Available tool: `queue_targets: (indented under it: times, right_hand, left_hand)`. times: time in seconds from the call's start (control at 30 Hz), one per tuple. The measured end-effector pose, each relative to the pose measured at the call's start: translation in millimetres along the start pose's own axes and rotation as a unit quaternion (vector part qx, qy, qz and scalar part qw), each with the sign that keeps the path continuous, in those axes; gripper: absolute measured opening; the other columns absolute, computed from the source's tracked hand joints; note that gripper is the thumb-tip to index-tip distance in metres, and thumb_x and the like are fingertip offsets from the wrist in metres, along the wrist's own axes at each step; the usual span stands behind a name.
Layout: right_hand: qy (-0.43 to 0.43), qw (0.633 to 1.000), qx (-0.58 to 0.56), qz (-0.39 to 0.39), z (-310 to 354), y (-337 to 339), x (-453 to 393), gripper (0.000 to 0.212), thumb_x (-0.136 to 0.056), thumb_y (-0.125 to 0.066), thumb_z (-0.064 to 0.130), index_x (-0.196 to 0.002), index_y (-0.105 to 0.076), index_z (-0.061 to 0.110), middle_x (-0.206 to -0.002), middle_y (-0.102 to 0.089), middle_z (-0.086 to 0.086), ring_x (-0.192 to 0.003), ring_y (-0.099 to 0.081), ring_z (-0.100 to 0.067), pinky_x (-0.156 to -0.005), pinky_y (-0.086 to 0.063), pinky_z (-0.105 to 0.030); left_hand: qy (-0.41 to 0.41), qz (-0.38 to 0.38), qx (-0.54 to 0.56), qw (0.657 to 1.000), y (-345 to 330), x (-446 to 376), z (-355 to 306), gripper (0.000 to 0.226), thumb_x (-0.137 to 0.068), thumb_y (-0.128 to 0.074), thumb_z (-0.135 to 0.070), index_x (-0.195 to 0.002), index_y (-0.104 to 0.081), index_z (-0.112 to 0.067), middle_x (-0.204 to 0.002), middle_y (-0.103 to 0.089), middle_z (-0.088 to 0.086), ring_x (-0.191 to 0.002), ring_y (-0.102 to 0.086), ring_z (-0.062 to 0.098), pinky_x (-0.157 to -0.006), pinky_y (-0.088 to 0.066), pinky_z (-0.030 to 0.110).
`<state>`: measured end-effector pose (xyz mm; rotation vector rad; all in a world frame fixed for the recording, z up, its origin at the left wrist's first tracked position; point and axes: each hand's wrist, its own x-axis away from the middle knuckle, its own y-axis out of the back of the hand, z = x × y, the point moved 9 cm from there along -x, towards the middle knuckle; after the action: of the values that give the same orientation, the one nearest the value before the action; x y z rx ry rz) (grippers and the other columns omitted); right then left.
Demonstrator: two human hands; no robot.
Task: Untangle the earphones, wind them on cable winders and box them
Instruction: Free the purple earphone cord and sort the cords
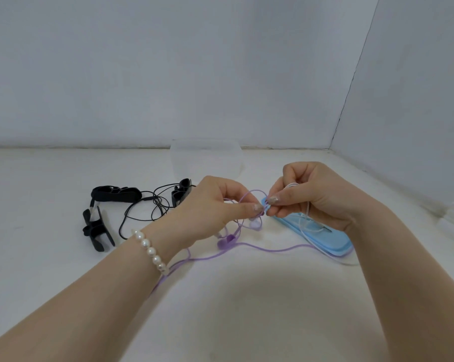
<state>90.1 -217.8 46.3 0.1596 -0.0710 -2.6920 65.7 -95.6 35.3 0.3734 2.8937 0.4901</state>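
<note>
Both hands (212, 205) (306, 197) pinch tangled purple earphones (227, 241) (white cable (308, 212) too).

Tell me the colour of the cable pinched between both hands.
Light purple cable, seen in the head view.

My arms are bare from the elbows down, with no sleeves showing on either one. On my left wrist I wear a bracelet (150, 250) of round white pearls strung in a single row. My left hand (215, 205) and right hand (306, 194) carry no rings that I can see, and the nails on my thumbs have a pale, glittery polish.
</note>
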Motion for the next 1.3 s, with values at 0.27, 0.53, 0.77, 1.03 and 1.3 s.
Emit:
queue_targets:
  times: [0.27,0.53,0.77,1.03,1.3]
  right_hand:
    - [-0.003,0.999,0.003,-0.041,2.4,13.4,2.0,0.032,-0.056,-0.065,-0.009,-0.063,-0.04,0.008,-0.054,-0.058,-0.014,-0.043,-0.062,-0.02,-0.036,-0.045,-0.018]
    - [0.009,0.999,-0.033,-0.017,2.8,6.4,0.8,0.028,-0.056,-0.063,-0.01,-0.071,-0.045,0.006,-0.062,-0.057,-0.017,-0.051,-0.067,-0.024,-0.043,-0.051,-0.021]
    - [0.017,0.999,-0.024,-0.028,5.6,8.0,-0.1,0.03,-0.053,-0.066,-0.005,-0.072,-0.045,0.007,-0.052,-0.056,-0.009,-0.044,-0.063,-0.021,-0.039,-0.048,-0.019]
    - [0.002,1.0,-0.005,0.005,6.2,3.2,3.6,0.03,-0.055,-0.063,-0.006,-0.075,-0.044,0.006,-0.046,-0.057,-0.005,-0.041,-0.061,-0.018,-0.037,-0.045,-0.017]
    - [0.063,0.993,-0.086,-0.049,16.3,13.8,1.2,0.028,-0.059,-0.061,-0.008,-0.073,-0.043,0.009,-0.052,-0.063,-0.008,-0.045,-0.063,-0.016,-0.04,-0.048,-0.017]
  left_hand:
    - [-0.004,-0.027,0.083,0.996,9.6,-5.4,4.0,0.018,-0.09,-0.056,-0.014,-0.073,-0.058,-0.008,-0.06,-0.058,0.001,-0.034,-0.02,0.004,-0.037,-0.017,0.014]
    - [0.026,0.055,0.121,0.991,-11.5,-2.7,7.9,0.017,-0.087,-0.055,-0.022,-0.091,-0.069,-0.013,-0.082,-0.067,0.004,-0.035,-0.018,0.004,-0.039,-0.013,0.013]
    - [0.017,0.024,0.084,0.996,-1.4,-10.1,16.3,0.014,-0.081,-0.066,-0.019,-0.077,-0.074,-0.008,-0.074,-0.064,0.029,-0.042,-0.017,0.011,-0.039,-0.022,0.013]
    - [-0.034,-0.045,0.167,0.984,8.1,-12.0,7.9,0.017,-0.085,-0.058,-0.017,-0.073,-0.063,-0.007,-0.08,-0.047,0.025,-0.032,-0.02,0.005,-0.036,-0.017,0.014]
    - [0.038,0.059,0.167,0.984,-9.8,-8.6,16.0,0.014,-0.069,-0.065,-0.025,-0.061,-0.061,-0.015,-0.081,-0.053,0.01,-0.035,-0.018,0.005,-0.039,-0.014,0.012]
